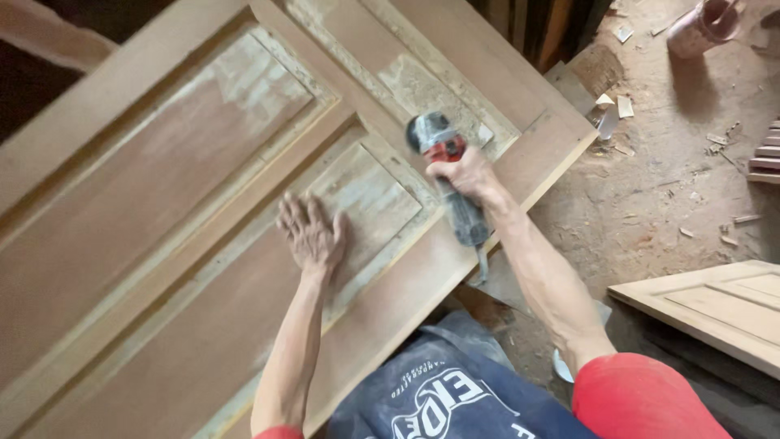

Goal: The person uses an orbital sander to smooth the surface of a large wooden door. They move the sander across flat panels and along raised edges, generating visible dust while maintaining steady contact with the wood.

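Head view, looking down over one large wooden door [203, 268] lying flat and tilted across the frame, dusty, with raised panels. Right hand [463, 172] clenched around the body of one power sander [448, 175], grey with a red band; fingers [443, 171] wrapped over the top of the tool, its round head beyond the knuckles and pressed on the door frame just beside a small raised panel [366, 203], its tail and cord trailing back under the wrist past the door edge. Left hand [311, 232] released, holding nothing, palm down and flat on the wood at the corner of that same panel, fingers [294, 213] spread and pointing away from the body. Sander and left hand near but apart, panel between them. One second door [715, 305] at lower right, well apart, above the dirt floor [650, 203]. One pink bucket [703, 26] at upper right. Scattered wood scraps [624, 106] on the floor, too many and too small to count
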